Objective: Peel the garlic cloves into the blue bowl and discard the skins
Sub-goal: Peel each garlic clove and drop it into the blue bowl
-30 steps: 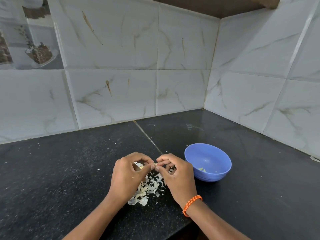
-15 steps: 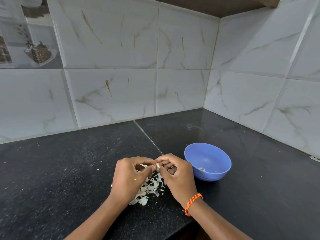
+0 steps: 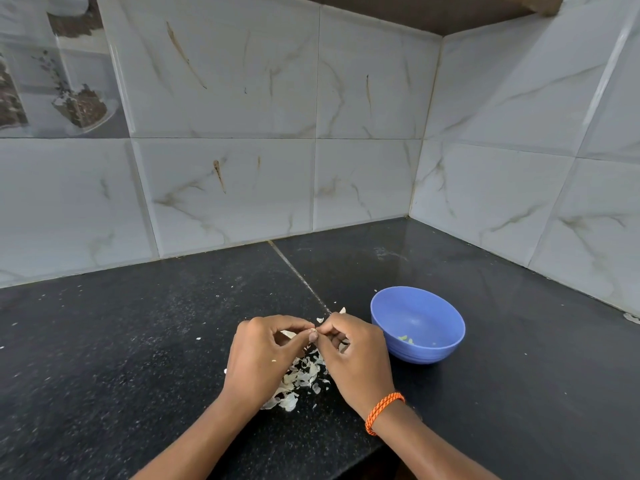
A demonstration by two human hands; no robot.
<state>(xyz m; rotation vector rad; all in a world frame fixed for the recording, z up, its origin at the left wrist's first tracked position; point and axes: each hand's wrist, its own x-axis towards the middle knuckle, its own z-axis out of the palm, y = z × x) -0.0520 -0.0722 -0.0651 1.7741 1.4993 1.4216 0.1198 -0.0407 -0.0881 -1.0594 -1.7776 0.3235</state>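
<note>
My left hand (image 3: 261, 355) and my right hand (image 3: 356, 355) meet fingertip to fingertip over the black counter. Between them they pinch a small garlic clove (image 3: 312, 330), mostly hidden by the fingers. A heap of pale garlic skins (image 3: 303, 375) lies on the counter under and between the hands. The blue bowl (image 3: 417, 323) stands just right of my right hand, with a few small pale bits at its bottom.
The black stone counter (image 3: 138, 341) runs into a corner of white marbled wall tiles (image 3: 346, 168). Its front edge drops away near my right forearm. Small skin flecks are scattered on the counter. An orange band circles my right wrist.
Both hands have kept working the clove at the same spot, fingertips drawn closer together. The bowl has not moved.
</note>
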